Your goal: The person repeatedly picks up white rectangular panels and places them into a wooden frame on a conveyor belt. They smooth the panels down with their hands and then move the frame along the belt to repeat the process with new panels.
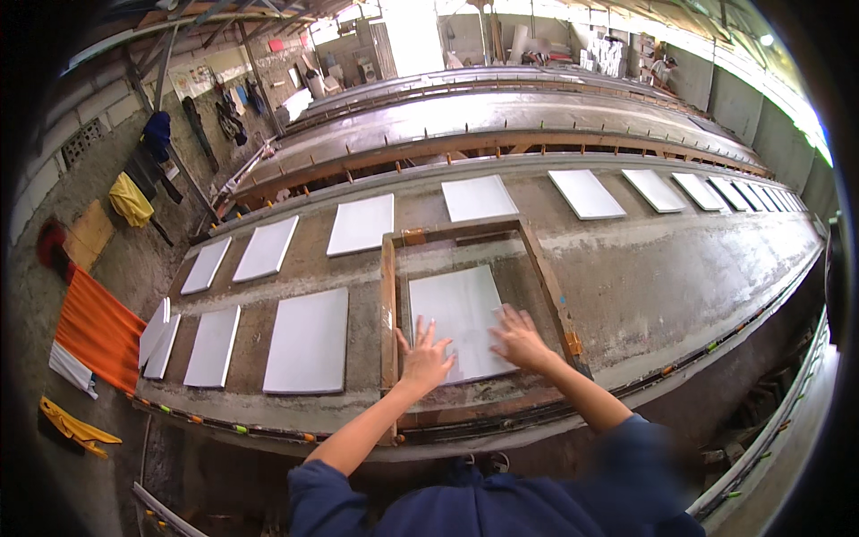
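Observation:
A flat white rectangular piece (458,295), cloth or paper I cannot tell which, lies inside a wooden frame (390,304) on the long table in front of me. My left hand (424,360) is over its lower left part, fingers spread. Near its right edge, my right hand (523,340) is open too, fingers stretched out. Neither hand holds anything. Whether the palms touch the piece, or a mesh across the frame, I cannot make out. Brown tape (574,344) wraps part of the frame's right side.
Similar white pieces (307,345) lie in rows left of the frame and along the far side of the long table (662,286). Small coloured clips (240,430) line its near rail. Other long tables (429,121) stand beyond. Orange cloth (100,327) hangs at left. A person (662,70) is far right.

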`<state>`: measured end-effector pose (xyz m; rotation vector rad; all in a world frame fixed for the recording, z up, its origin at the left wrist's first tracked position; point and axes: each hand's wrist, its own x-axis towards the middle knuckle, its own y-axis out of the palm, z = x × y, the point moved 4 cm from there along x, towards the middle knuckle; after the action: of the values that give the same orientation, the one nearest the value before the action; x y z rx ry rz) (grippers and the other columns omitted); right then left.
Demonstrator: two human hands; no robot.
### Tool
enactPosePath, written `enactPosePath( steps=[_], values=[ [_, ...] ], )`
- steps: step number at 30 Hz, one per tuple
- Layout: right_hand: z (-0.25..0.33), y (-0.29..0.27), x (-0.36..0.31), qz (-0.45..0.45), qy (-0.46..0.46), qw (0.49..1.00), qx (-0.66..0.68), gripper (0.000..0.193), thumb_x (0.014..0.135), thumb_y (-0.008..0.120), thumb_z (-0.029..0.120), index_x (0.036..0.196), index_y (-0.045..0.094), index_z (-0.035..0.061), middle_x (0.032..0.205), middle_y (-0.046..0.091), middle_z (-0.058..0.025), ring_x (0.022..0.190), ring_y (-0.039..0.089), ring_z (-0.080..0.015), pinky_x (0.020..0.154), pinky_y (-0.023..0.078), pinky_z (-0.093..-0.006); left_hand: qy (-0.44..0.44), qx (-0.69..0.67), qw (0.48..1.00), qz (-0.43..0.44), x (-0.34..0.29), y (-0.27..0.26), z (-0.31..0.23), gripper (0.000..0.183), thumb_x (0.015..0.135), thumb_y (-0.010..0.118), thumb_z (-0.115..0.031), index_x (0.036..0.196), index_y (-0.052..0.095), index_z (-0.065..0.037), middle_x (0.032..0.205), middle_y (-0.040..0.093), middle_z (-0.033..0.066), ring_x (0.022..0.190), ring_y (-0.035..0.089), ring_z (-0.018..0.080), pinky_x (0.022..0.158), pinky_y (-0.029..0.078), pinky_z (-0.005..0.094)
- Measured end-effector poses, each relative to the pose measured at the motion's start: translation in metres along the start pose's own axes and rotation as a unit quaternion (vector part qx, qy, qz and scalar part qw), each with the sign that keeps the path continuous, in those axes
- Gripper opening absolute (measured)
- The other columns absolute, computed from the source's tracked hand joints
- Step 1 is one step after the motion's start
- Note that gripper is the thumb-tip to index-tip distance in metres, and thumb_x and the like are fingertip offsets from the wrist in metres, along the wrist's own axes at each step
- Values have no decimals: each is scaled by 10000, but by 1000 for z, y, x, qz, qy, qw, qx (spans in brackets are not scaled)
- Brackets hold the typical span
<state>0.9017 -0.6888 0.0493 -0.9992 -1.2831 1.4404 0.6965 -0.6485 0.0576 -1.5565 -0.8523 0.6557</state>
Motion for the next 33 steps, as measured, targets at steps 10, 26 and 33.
enactPosePath(
  steps=[10, 26, 33],
  values=[
    [-112, -11, -51, -93, 248, 955, 132, 897, 718, 653, 46, 1432, 113, 90, 1230, 345, -337, 1135, 415, -481, 945, 385, -483, -96, -361, 911, -176, -10, 12, 93, 658, 734, 590, -8, 1339, 361, -124, 1299, 400, 194, 1265, 343, 373, 1032, 332, 457],
    [-185, -65, -83, -200, 166, 933, 248, 820, 656, 622, -66, 1386, 339, 178, 1262, 484, -225, 1174, 458, -376, 976, 391, -400, -53, -370, 911, -178, 41, -82, -21, 330, 647, 467, 164, 840, 589, -75, 1155, 525, 224, 1234, 382, 428, 871, 431, 430],
    [-311, -82, -131, -235, 162, 943, 168, 831, 656, 580, -113, 1380, 357, 230, 1118, 545, -220, 998, 492, -391, 927, 377, -436, -34, -408, 887, -212, 103, -23, -126, 249, 698, 476, 122, 842, 559, -64, 907, 580, 131, 1210, 428, 373, 1027, 330, 436]
  ],
)
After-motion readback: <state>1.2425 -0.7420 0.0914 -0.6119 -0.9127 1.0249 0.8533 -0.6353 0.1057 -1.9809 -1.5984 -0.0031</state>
